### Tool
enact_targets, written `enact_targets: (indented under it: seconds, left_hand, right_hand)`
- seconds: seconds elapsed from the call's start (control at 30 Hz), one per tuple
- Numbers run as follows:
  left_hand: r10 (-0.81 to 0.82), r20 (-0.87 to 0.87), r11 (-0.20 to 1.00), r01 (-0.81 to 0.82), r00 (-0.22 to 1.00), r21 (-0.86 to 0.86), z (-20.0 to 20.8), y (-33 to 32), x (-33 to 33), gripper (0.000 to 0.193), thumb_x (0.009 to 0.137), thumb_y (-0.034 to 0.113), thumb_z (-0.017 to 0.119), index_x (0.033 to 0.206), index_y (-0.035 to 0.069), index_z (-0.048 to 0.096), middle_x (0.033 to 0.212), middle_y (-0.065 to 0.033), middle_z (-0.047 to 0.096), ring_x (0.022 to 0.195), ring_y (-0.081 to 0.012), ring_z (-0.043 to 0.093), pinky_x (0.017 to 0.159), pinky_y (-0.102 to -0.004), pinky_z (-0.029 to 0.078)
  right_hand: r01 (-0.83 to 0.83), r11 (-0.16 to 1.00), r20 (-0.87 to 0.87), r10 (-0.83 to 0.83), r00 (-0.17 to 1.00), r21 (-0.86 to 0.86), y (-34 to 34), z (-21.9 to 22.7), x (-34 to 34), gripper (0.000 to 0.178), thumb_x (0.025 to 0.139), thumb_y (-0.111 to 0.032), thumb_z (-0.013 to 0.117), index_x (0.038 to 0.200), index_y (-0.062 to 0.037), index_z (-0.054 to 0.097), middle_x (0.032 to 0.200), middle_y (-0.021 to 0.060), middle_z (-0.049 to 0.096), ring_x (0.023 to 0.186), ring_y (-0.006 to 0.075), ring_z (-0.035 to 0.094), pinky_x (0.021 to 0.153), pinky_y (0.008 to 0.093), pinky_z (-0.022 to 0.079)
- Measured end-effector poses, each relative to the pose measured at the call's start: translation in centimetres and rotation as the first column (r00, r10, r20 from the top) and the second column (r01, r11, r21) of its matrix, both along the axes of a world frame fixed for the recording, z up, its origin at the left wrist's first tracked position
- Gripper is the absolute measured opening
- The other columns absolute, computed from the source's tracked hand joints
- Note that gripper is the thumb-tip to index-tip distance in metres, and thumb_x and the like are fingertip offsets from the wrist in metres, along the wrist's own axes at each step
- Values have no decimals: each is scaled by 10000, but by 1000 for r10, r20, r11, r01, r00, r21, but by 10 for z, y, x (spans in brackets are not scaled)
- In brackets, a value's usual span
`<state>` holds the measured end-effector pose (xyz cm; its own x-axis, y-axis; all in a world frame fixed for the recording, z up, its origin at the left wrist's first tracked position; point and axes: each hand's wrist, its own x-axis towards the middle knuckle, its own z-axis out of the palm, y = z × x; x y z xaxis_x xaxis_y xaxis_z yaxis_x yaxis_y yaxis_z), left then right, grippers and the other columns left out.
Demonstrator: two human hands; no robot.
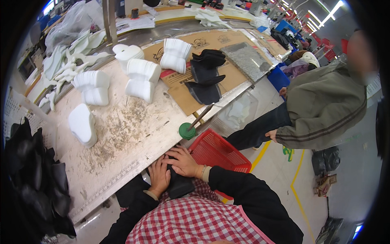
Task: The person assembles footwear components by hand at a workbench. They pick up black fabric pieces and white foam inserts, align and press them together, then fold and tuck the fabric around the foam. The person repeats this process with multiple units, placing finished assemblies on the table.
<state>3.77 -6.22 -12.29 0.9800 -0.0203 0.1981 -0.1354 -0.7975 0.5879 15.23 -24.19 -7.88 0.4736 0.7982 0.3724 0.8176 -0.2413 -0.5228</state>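
Note:
At the table's front edge, close to my body, my left hand (159, 177) and my right hand (183, 162) are together on a smooth black piece (179, 185). My left hand grips its left side. The right one lies across its top with fingers bent over it, and both sets of fingertips nearly meet. Hands and apron hide part of the piece, so its exact kind cannot be made out. Just beyond my right hand stands a green round pot (187, 131) with a brown stick or brush handle (203, 114) leaning out of it.
Stacks of white shaped pads (143, 77) and a single stack (82, 124) stand on the stained table (126, 138). Black curved pieces (205, 79) lie on cardboard (185, 97). More black pieces (38, 183) hang at left. A red basket (219, 152) is beside me; a person (321, 105) stands at right.

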Motion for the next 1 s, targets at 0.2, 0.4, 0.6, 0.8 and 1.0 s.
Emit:
enact_targets:
  seconds: [0.2,0.4,0.6,0.8,1.0]
  left_hand:
    - [-1,-16,999,0,1000,-53,2,1,1,635,1007,287,501,1577,19,414,1638,-188,357,1525,-426,277,1234,-641,129]
    - [-9,9,999,10,1000,-47,5,1,1,643,1000,283,492,1583,23,409,1619,-201,371,1511,-432,293,1227,-639,143]
    - [-14,-5,998,14,1000,-58,8,1,1,639,1000,277,481,1590,44,403,1604,-202,388,1485,-429,324,1226,-620,164]
    - [-18,-3,998,18,1000,-56,9,2,1,634,1007,286,468,1590,47,403,1605,-205,390,1477,-434,330,1221,-618,174]
    - [-13,2,997,13,1000,-71,5,3,1,649,1008,302,470,1601,48,394,1621,-204,373,1489,-440,314,1221,-617,173]
  right_hand:
    - [-58,998,46,58,997,3,-2,-3,6,486,933,-236,563,1413,-233,641,1476,136,549,1365,384,475,1197,594,293]
    - [-53,998,47,52,998,19,-3,-6,4,504,948,-262,552,1445,-205,615,1488,159,528,1389,396,461,1207,606,277]
    - [-44,998,19,43,999,44,-4,-7,2,494,941,-215,541,1429,-214,624,1501,143,532,1409,373,456,1221,593,250]
    - [-51,998,4,51,999,29,-3,-6,2,498,956,-237,525,1445,-212,608,1508,148,523,1418,375,449,1224,600,234]
    - [-38,999,13,38,999,22,-1,-8,2,494,943,-220,524,1426,-207,628,1484,155,537,1402,370,464,1221,599,243]
